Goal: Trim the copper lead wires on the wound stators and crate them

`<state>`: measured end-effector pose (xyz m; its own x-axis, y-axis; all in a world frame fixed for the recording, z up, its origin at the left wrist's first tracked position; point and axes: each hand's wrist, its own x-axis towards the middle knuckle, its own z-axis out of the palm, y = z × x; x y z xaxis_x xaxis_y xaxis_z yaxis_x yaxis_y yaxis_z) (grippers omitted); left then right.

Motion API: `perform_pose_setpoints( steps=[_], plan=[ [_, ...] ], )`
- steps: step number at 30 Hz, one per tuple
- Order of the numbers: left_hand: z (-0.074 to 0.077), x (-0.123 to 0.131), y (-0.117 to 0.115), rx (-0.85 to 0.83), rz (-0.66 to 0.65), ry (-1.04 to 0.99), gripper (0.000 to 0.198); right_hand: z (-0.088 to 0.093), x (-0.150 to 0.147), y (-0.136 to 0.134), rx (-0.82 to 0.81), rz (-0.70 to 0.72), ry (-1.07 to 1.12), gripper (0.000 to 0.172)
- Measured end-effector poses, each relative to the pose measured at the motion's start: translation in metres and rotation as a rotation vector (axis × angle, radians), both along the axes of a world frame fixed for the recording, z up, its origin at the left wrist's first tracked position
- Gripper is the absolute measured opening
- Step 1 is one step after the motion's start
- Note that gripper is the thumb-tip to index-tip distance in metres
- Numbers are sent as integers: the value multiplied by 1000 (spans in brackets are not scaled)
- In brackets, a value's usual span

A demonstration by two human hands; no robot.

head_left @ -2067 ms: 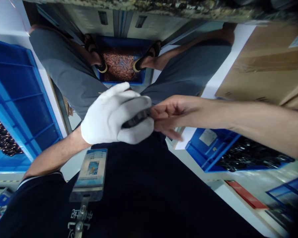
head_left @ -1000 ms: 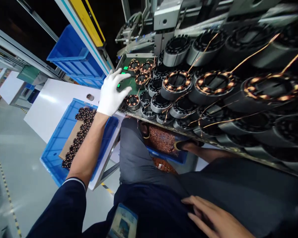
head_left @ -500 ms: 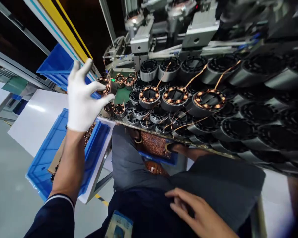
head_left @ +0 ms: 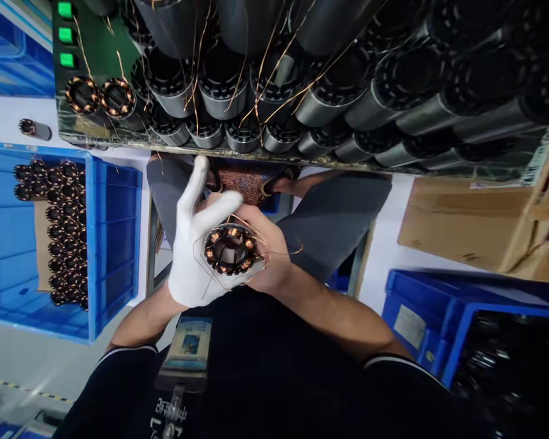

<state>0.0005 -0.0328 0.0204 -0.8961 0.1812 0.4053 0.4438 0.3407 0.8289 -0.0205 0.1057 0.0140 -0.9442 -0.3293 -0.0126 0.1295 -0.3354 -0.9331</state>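
My left hand [head_left: 193, 256], in a white glove, grips a round motor stator [head_left: 231, 249] wound with copper coils, held in front of my lap. The index finger and thumb stick out while the other fingers cup the part. My bare right hand [head_left: 268, 256] closes on the same stator from the right, and thin copper wire ends [head_left: 286, 250] trail past its fingers. Above, a shelf [head_left: 201, 152] carries several more stators, some with copper windings [head_left: 118, 97] and loose wires.
A blue crate [head_left: 114, 244] at the left holds rows of small dark stators [head_left: 61, 219]. Another blue crate [head_left: 439, 311] of dark parts sits at the lower right, cardboard boxes [head_left: 466, 225] above it. A blue bin of copper scrap [head_left: 242, 177] lies between my feet. Green lights [head_left: 64, 33] glow upper left.
My left hand came back from the shelf with a wound stator. My right hand rose off my thigh and closed on it. My view dropped from the shelf toward my lap.
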Motion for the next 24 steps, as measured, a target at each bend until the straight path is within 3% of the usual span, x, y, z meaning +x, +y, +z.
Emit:
perform_pose_setpoints(
  steps=[3,6,9,13,15,17,19,21,22,24],
  plan=[
    [-6,4,7,148,-60,-105,69,3,6,22,182,-252,143,22],
    [-10,1,1,263,-159,-342,58,12,1,56,543,-440,523,30],
    [-10,-3,-6,389,-275,-645,45,24,-14,90,798,-344,850,14],
    [-2,-9,-4,406,-327,-722,32,36,-26,128,1005,-112,1166,28],
    [1,-13,-1,383,-304,-624,31,40,-20,135,940,-10,1165,24],
    [-1,-16,2,305,-225,-469,40,41,-8,128,721,94,944,11],
    [-10,-17,7,310,-192,-402,48,38,5,106,321,98,566,9],
    [-21,-15,13,441,-211,-436,52,29,17,76,-69,28,220,16],
    [-26,-13,16,530,-216,-466,58,23,21,62,-169,-10,143,19],
    [-32,-11,20,680,-158,-534,65,11,28,44,-120,-14,249,19]
  ],
)
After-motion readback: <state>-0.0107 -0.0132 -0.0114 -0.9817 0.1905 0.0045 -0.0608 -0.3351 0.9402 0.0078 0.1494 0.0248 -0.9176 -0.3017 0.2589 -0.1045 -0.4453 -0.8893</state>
